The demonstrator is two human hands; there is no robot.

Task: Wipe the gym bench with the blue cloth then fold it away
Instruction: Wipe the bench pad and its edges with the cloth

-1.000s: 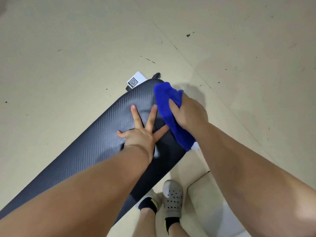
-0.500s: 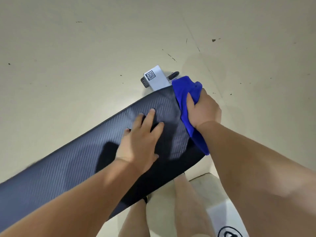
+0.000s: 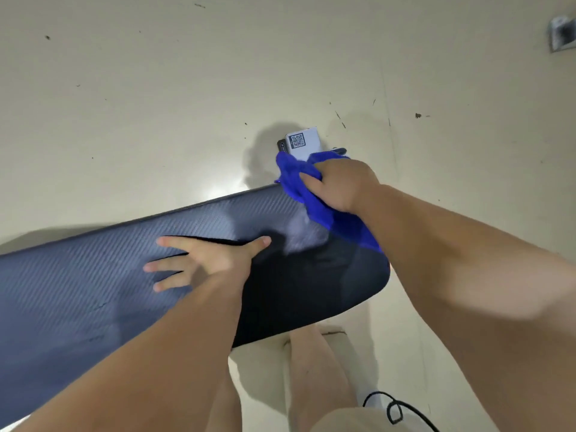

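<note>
Cloth [image 3: 314,198] on bench [image 3: 93,275] end

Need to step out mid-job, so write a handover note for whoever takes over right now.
Left hand: open, fingers spread flat on the gym bench pad, apparently bracing it.
Right hand: grips the bunched blue cloth at the pad's far corner, just in front of the white QR-labelled block.
Done: wiping is under way at this end; a pale smear shows beside the cloth.
Left: probably the long stretch of pad to the left, then the folding away.
</note>
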